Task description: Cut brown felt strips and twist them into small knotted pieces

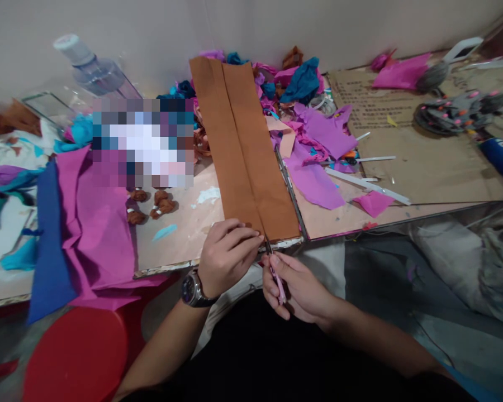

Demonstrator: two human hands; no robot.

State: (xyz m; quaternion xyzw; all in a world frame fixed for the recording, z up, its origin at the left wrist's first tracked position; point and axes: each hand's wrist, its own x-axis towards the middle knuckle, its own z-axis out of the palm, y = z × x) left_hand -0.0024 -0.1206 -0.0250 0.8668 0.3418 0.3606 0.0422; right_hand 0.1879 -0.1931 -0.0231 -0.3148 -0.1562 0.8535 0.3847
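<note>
A long brown paper strip [243,151] lies on the table, creased lengthwise, its near end at the table's front edge. My left hand [226,258], with a wristwatch on the wrist, pinches that near end with closed fingers. My right hand [295,287] is closed around pink-handled scissors [275,271], whose tip meets the paper's near edge at the crease.
Magenta and blue paper sheets [92,223] drape over the left table edge. Purple, pink and teal scraps [314,139] pile behind the strip. A plastic bottle [94,70] stands at the back left. Small brown paper rolls [153,204], a cardboard sheet [419,151] and a red stool [75,354] are nearby.
</note>
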